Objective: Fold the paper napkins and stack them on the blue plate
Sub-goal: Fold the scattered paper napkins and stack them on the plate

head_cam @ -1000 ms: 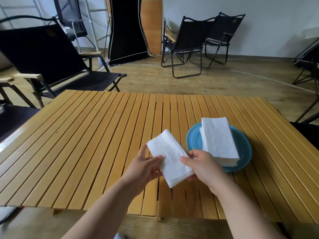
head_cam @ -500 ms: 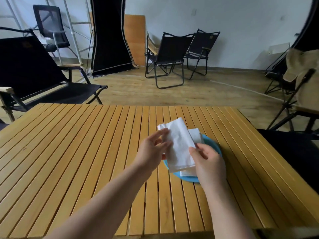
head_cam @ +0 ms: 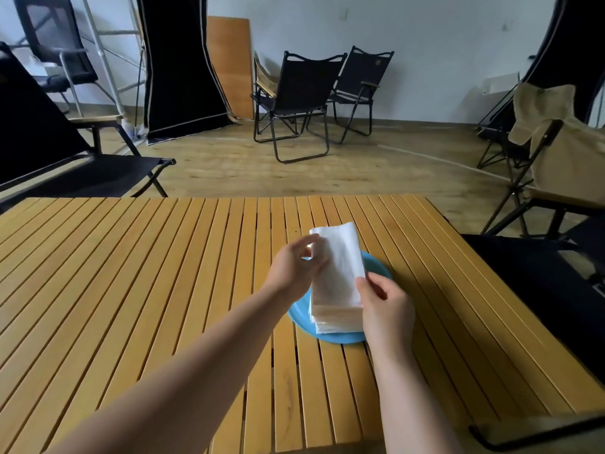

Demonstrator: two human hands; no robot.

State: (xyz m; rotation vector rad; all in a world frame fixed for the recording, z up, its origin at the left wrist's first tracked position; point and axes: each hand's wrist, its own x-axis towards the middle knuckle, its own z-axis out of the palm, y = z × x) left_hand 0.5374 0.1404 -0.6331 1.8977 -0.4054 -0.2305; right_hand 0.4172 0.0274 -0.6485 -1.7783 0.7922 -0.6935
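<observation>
I see the slatted wooden table (head_cam: 137, 290) filling the near view, with the blue plate (head_cam: 376, 267) right of centre carrying the stack of folded napkins (head_cam: 337, 322). I judge this the placing step: a folded napkin (head_cam: 337, 253) hovers over the stack, tilted, its far end raised. Next it needs lowering square onto the pile, then letting go. My left hand (head_cam: 291, 270) pinches its left edge, fingers curled; my right hand (head_cam: 386, 303) pinches the near right edge, both forearms reaching in from the near side.
</observation>
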